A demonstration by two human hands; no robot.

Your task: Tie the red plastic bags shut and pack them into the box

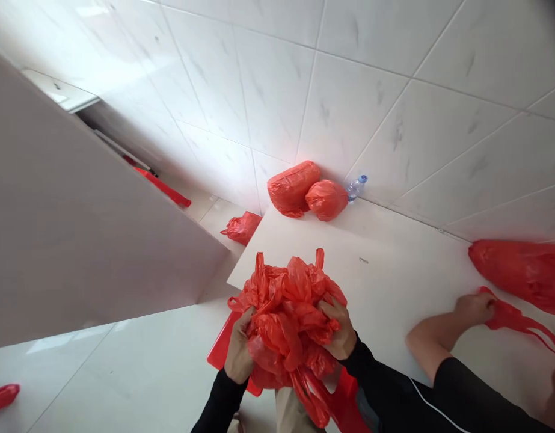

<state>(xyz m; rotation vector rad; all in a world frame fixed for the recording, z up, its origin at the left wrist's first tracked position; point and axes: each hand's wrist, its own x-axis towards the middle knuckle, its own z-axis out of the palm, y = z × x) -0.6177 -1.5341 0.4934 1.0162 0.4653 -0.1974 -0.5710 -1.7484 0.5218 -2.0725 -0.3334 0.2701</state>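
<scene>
A big crumpled bunch of red plastic bags (286,325) is held up in front of me, by the near edge of the white table (394,252). My left hand (241,349) is closed on its left side, fingers partly buried in the plastic. On the opposite side my right hand (338,328) grips the same bunch. Bag handles stick up at the top, and more loops dangle at the bottom right. Whether anything lies inside the bunch is hidden.
Two filled red bags (293,187) and a clear bottle (357,187) stand against the tiled wall. A co-worker's hand (475,308) holds a red bag at right, near a long red bundle (521,273). Left is a grey panel (101,240); another red bag (242,228) sits behind the table corner.
</scene>
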